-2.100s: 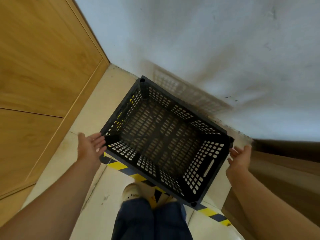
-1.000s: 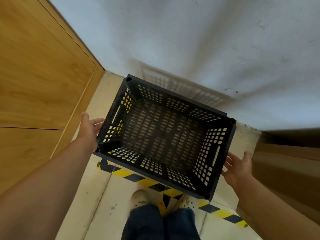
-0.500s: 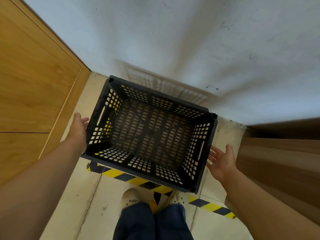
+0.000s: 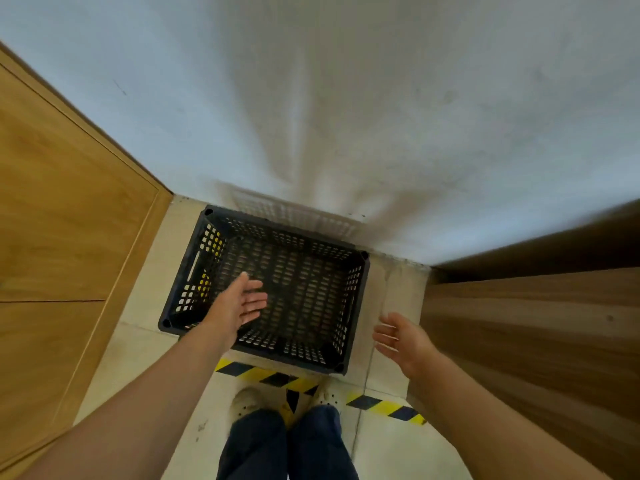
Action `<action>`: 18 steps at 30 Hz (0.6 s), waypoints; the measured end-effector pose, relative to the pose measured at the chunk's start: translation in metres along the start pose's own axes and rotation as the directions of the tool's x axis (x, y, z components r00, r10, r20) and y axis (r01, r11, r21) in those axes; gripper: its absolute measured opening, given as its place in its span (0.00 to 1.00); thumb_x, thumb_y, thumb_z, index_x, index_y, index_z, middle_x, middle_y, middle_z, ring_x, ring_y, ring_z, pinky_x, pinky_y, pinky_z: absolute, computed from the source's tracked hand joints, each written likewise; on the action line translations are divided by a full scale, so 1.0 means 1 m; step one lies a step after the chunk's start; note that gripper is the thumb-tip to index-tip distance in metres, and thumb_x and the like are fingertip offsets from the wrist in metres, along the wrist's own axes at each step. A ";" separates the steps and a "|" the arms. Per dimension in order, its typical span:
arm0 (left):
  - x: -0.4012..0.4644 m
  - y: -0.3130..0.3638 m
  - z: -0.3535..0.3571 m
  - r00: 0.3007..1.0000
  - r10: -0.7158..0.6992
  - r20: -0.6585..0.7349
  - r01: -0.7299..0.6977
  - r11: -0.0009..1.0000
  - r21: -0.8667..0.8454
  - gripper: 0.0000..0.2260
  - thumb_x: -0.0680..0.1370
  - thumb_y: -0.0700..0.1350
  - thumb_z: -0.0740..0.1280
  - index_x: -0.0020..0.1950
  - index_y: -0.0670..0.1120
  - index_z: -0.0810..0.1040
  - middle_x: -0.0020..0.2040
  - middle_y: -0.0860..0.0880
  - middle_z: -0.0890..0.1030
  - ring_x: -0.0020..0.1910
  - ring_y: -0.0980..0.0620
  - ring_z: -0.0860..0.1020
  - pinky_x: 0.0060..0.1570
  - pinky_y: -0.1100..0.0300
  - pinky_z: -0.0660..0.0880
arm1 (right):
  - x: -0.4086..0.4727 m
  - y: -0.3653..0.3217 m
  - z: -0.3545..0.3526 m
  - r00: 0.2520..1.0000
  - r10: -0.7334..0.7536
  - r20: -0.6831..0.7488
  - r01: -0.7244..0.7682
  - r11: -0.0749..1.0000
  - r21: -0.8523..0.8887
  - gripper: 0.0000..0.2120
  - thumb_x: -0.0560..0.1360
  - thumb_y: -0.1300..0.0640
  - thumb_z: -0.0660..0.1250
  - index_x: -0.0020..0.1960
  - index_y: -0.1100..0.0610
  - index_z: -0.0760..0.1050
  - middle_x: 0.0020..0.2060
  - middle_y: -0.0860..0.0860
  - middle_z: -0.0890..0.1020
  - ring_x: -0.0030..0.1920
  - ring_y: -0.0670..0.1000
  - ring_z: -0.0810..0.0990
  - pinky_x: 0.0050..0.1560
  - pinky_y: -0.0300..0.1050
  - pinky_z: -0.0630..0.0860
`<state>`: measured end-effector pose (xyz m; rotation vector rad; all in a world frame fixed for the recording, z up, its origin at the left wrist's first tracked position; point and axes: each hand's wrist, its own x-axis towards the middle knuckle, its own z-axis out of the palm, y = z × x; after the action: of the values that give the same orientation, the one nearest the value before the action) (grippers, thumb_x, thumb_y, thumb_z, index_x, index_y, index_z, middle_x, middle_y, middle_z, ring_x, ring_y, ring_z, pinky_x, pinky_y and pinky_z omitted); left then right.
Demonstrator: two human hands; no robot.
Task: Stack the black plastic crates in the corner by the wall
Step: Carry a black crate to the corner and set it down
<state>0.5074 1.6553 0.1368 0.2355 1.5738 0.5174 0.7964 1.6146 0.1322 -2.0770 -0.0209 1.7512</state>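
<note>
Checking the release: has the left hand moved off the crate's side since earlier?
Yes. The left hand has come inward, now over the crate opening, away from the wood panel.

Both forearms reach forward; left hand and right hand hang with palms facing inward, fingers relaxed, holding nothing.

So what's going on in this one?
A person is setting a black crate down in a corner, between a wooden panel and a white wall. The crate sits on the tiled floor just past a strip of black-and-yellow tape. Neither hand holds it: the left hand hovers open above its near left side, and the right hand is open, off to its right. Only this one crate is in view, and it is empty.
</note>
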 end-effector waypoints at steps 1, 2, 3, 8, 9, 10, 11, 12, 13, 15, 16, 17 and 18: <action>-0.015 0.003 0.008 1.000 -0.012 0.010 0.012 0.999 0.048 0.20 0.82 0.52 0.53 0.63 0.40 0.74 0.51 0.43 0.80 0.53 0.46 0.77 0.53 0.53 0.72 | -0.014 -0.003 -0.006 1.000 -0.008 -0.010 0.008 1.000 -0.007 0.12 0.80 0.56 0.58 0.56 0.63 0.74 0.48 0.59 0.79 0.47 0.55 0.78 0.46 0.47 0.76; -0.030 0.008 0.016 1.000 -0.023 0.017 0.022 0.995 0.101 0.19 0.82 0.51 0.54 0.64 0.40 0.74 0.51 0.43 0.80 0.52 0.46 0.77 0.51 0.54 0.72 | -0.028 -0.006 -0.011 1.000 -0.018 -0.015 0.017 1.000 -0.006 0.11 0.80 0.57 0.58 0.57 0.63 0.74 0.48 0.59 0.79 0.49 0.56 0.78 0.46 0.47 0.76; -0.044 0.013 0.023 0.999 -0.030 0.027 0.025 0.989 0.148 0.18 0.82 0.49 0.56 0.64 0.39 0.74 0.52 0.42 0.79 0.51 0.47 0.76 0.49 0.56 0.72 | -0.041 -0.009 -0.016 1.000 -0.026 -0.017 0.026 1.000 0.005 0.11 0.80 0.57 0.58 0.57 0.63 0.73 0.48 0.58 0.79 0.49 0.56 0.78 0.46 0.47 0.76; -0.103 0.032 0.044 0.998 -0.009 0.058 -0.005 0.973 0.231 0.15 0.81 0.46 0.58 0.63 0.39 0.73 0.52 0.42 0.79 0.48 0.49 0.76 0.48 0.58 0.73 | -0.103 -0.008 -0.035 0.996 -0.069 -0.048 0.071 0.997 0.037 0.11 0.80 0.58 0.59 0.57 0.63 0.73 0.45 0.57 0.79 0.45 0.54 0.78 0.43 0.46 0.76; -0.114 0.034 0.045 0.999 -0.011 0.051 -0.001 0.973 0.232 0.15 0.81 0.46 0.58 0.63 0.39 0.74 0.53 0.42 0.79 0.49 0.48 0.77 0.50 0.56 0.73 | -0.115 -0.004 -0.037 0.995 -0.073 -0.061 0.076 0.996 0.044 0.11 0.80 0.58 0.59 0.57 0.63 0.73 0.45 0.57 0.79 0.44 0.54 0.78 0.44 0.46 0.75; -0.124 0.034 0.044 0.999 -0.016 0.045 0.005 0.972 0.235 0.15 0.81 0.46 0.59 0.63 0.40 0.74 0.54 0.41 0.80 0.51 0.47 0.77 0.52 0.55 0.73 | -0.126 0.001 -0.039 0.995 -0.071 -0.073 0.075 0.996 0.053 0.10 0.79 0.58 0.59 0.56 0.63 0.73 0.45 0.57 0.79 0.44 0.54 0.78 0.44 0.46 0.75; -0.134 0.034 0.043 0.999 -0.017 0.045 0.006 0.971 0.240 0.15 0.80 0.46 0.59 0.62 0.40 0.75 0.56 0.40 0.80 0.52 0.47 0.77 0.53 0.55 0.74 | -0.138 0.007 -0.040 0.994 -0.067 -0.084 0.073 0.995 0.066 0.10 0.79 0.58 0.59 0.57 0.63 0.73 0.45 0.57 0.79 0.44 0.54 0.78 0.44 0.46 0.75; -0.144 0.033 0.041 0.999 -0.011 0.051 -0.002 0.969 0.247 0.14 0.80 0.46 0.60 0.62 0.40 0.75 0.56 0.40 0.80 0.51 0.47 0.77 0.52 0.55 0.74 | -0.149 0.014 -0.041 0.994 -0.063 -0.092 0.071 0.994 0.083 0.11 0.79 0.58 0.60 0.57 0.63 0.74 0.44 0.57 0.79 0.44 0.54 0.78 0.43 0.46 0.75; -0.154 0.031 0.038 0.998 -0.001 0.062 -0.015 0.967 0.256 0.14 0.80 0.46 0.60 0.61 0.41 0.75 0.55 0.41 0.80 0.51 0.47 0.78 0.51 0.55 0.74 | -0.161 0.021 -0.042 0.993 -0.059 -0.101 0.070 0.992 0.102 0.11 0.79 0.58 0.60 0.57 0.63 0.74 0.44 0.57 0.79 0.44 0.54 0.78 0.43 0.46 0.75; -0.175 0.027 0.030 0.996 0.010 0.092 -0.035 0.960 0.277 0.13 0.80 0.47 0.60 0.60 0.41 0.76 0.54 0.41 0.81 0.52 0.47 0.78 0.54 0.53 0.75 | -0.184 0.036 -0.042 0.989 -0.066 -0.129 0.083 0.988 0.133 0.11 0.79 0.58 0.60 0.58 0.63 0.74 0.44 0.57 0.79 0.44 0.54 0.79 0.43 0.46 0.75; -0.185 0.025 0.025 0.994 0.013 0.106 -0.044 0.957 0.287 0.13 0.80 0.47 0.60 0.60 0.42 0.76 0.53 0.42 0.81 0.52 0.46 0.79 0.55 0.53 0.75 | -0.196 0.043 -0.041 0.986 -0.076 -0.145 0.096 0.985 0.140 0.12 0.79 0.58 0.60 0.58 0.63 0.74 0.44 0.57 0.79 0.45 0.54 0.79 0.44 0.46 0.76; -0.196 0.023 0.020 0.993 0.020 0.119 -0.054 0.953 0.299 0.13 0.80 0.47 0.61 0.59 0.42 0.76 0.53 0.42 0.81 0.53 0.46 0.79 0.56 0.52 0.75 | -0.209 0.050 -0.040 0.983 -0.088 -0.159 0.111 0.984 0.142 0.12 0.79 0.58 0.60 0.59 0.63 0.74 0.45 0.57 0.80 0.45 0.54 0.79 0.45 0.46 0.77; -0.206 0.023 0.015 0.991 0.028 0.130 -0.068 0.947 0.314 0.13 0.80 0.46 0.61 0.59 0.42 0.77 0.53 0.41 0.81 0.53 0.45 0.79 0.56 0.52 0.75 | -0.224 0.058 -0.038 0.980 -0.101 -0.169 0.126 0.982 0.143 0.12 0.79 0.58 0.59 0.59 0.62 0.73 0.46 0.57 0.80 0.47 0.54 0.79 0.48 0.47 0.77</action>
<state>0.5347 1.5843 0.3307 0.5429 1.5271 0.2774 0.7719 1.4886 0.3278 -2.0559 0.0399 1.4670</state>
